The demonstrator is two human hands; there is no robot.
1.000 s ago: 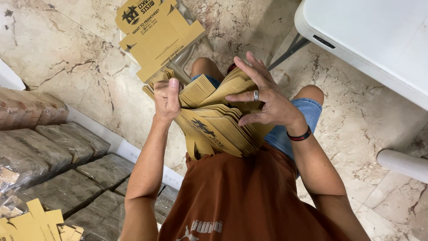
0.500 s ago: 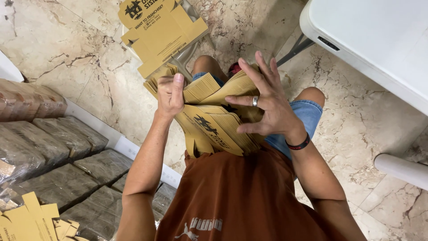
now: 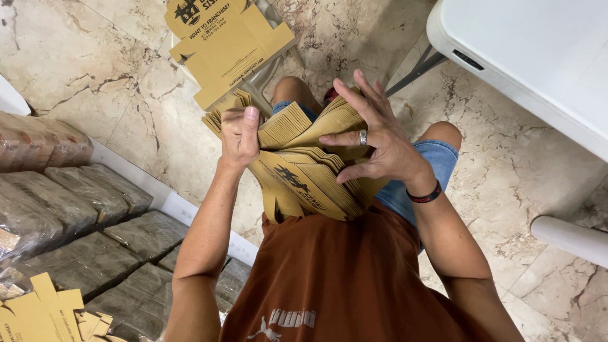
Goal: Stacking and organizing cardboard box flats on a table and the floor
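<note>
A thick stack of flat yellow cardboard sleeves (image 3: 304, 168) is being held on the lap, fanned from the chest outward. Its left edge is being pinched by the left hand (image 3: 239, 134), while the right hand (image 3: 373, 142) is being spread across its top.

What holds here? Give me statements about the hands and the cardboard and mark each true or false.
1. The left hand grips a stack of flat cardboard boxes. True.
2. The right hand wears a ring. True.
3. The stack lies on the white table. False: it rests on the person's lap, and the table stands apart.
4. The floor is dark carpet. False: it is pale marbled stone.
5. A wristband sits on the right wrist. True.
</note>
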